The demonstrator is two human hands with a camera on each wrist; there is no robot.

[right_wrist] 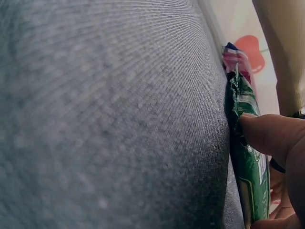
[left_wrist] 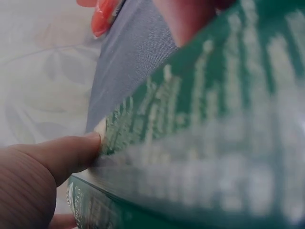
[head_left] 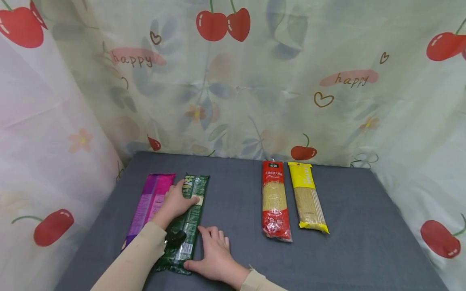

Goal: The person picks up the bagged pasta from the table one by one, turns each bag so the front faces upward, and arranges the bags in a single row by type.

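Note:
A long, glossy green packet [head_left: 192,218] with printed text and a barcode lies on the left part of the table, its contents hidden. My left hand [head_left: 177,202] grips it across the upper part, the thumb [left_wrist: 71,155] against its edge. At the lower right edge, my right hand [head_left: 217,256] touches the packet with thumb [right_wrist: 267,133] and fingertips, the fingers fairly straight. Partly behind the left hand and forearm lies a purple and pink packet [head_left: 149,202], just left of the green one.
Farther right lie a red packet of dry noodles [head_left: 274,198] and a yellow packet of dry noodles [head_left: 309,198], side by side. Grey cloth covers the table [head_left: 349,258]. A cherry-patterned curtain [head_left: 236,81] rises behind the table and along both sides.

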